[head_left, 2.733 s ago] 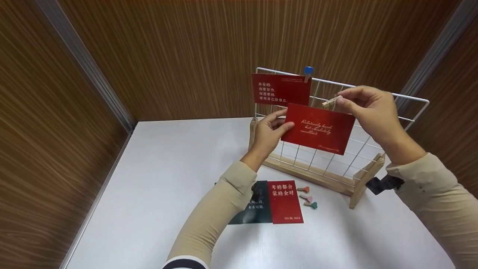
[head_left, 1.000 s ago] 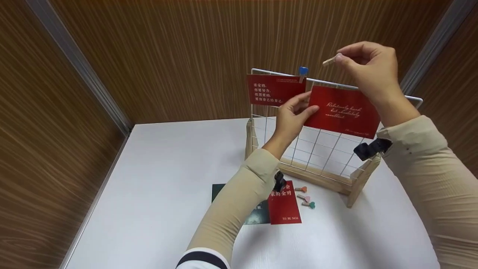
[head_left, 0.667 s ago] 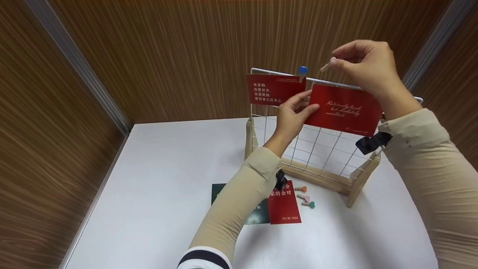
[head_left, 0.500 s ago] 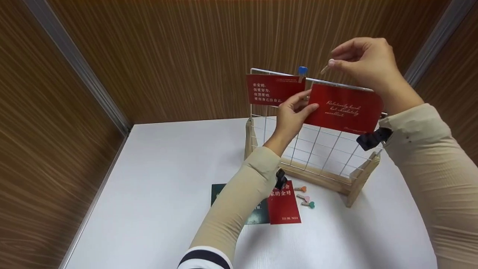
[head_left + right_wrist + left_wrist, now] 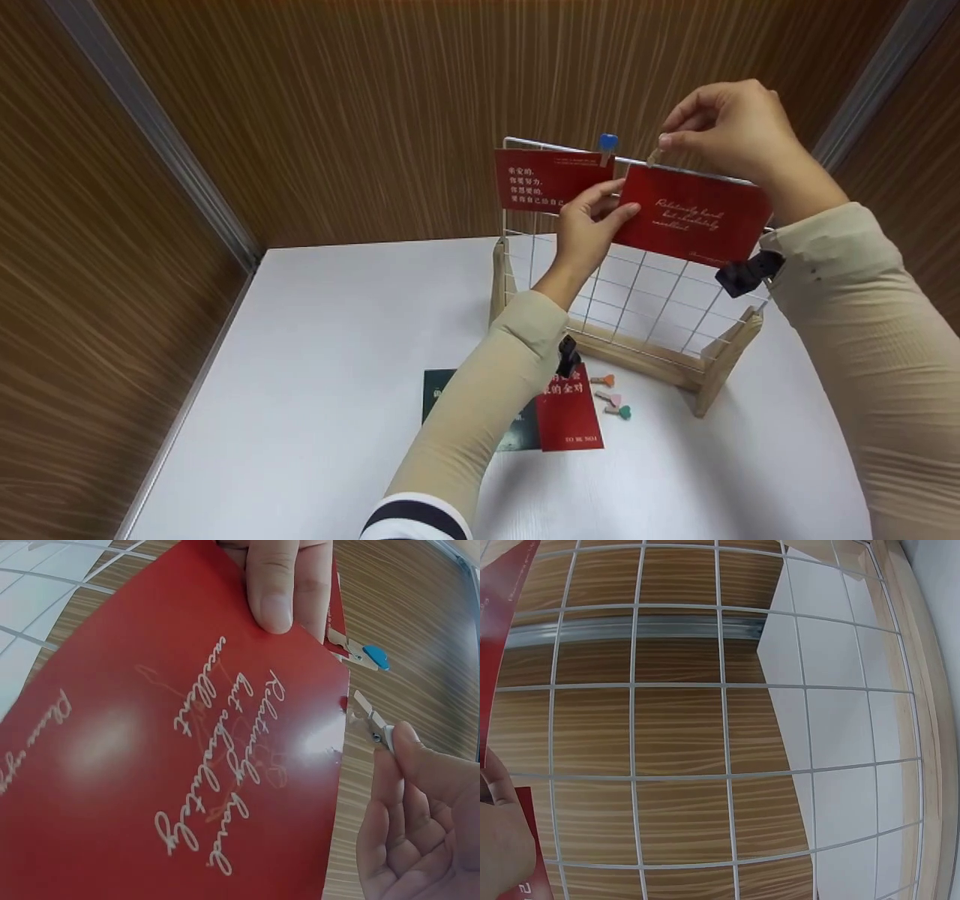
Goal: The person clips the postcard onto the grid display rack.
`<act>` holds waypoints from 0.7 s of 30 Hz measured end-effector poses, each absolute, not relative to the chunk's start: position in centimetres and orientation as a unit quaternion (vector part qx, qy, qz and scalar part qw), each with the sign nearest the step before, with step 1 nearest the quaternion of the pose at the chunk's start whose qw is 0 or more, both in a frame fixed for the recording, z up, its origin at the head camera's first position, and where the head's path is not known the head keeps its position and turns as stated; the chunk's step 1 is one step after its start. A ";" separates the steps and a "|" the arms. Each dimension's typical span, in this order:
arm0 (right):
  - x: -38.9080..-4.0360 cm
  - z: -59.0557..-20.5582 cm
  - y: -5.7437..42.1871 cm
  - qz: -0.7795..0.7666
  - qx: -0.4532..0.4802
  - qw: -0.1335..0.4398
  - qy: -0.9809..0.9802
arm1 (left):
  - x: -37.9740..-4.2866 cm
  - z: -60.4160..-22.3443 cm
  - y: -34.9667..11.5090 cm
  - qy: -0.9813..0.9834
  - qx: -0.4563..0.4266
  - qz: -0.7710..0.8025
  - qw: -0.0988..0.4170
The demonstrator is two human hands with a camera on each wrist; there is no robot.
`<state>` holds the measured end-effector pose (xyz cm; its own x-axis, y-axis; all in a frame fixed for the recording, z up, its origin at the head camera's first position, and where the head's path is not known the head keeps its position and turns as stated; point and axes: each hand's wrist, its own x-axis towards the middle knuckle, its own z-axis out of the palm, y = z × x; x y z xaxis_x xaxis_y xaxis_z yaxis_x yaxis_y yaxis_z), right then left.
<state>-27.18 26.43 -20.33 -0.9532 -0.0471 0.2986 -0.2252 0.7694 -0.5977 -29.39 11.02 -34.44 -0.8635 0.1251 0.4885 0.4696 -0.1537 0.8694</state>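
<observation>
Pinching the left edge of a script-lettered red card (image 5: 694, 214), the left hand (image 5: 589, 232) holds it up in front of a white wire grid (image 5: 660, 300), top edge near the upper bar. The right hand (image 5: 739, 131) grips a small wooden clothespin (image 5: 379, 724) between thumb and fingers, its tip at the card's top edge, near the left corner; whether the two touch cannot be told. Just to the left, a blue heart clip (image 5: 608, 141) fastens another red card (image 5: 551, 176) to the grid. A wooden base (image 5: 645, 352) carries the grid on the white bench (image 5: 337, 337). Nearer, partly under the left sleeve (image 5: 480, 397), lie a dark green card (image 5: 437, 382) and a red upright card (image 5: 574, 416), beside orange (image 5: 606, 380), pink (image 5: 613, 399) and green (image 5: 623, 412) heart clips.
</observation>
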 end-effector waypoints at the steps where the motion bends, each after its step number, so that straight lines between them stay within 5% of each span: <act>1: -27.2 -20.4 26.5 0.330 0.074 0.133 -0.931 | -29.4 -34.4 11.1 -0.640 -0.231 -0.723 0.120; 21: -27.1 -21.4 26.7 0.316 0.094 0.128 -0.936 | -29.4 -34.3 11.3 -0.670 -0.191 -0.706 0.131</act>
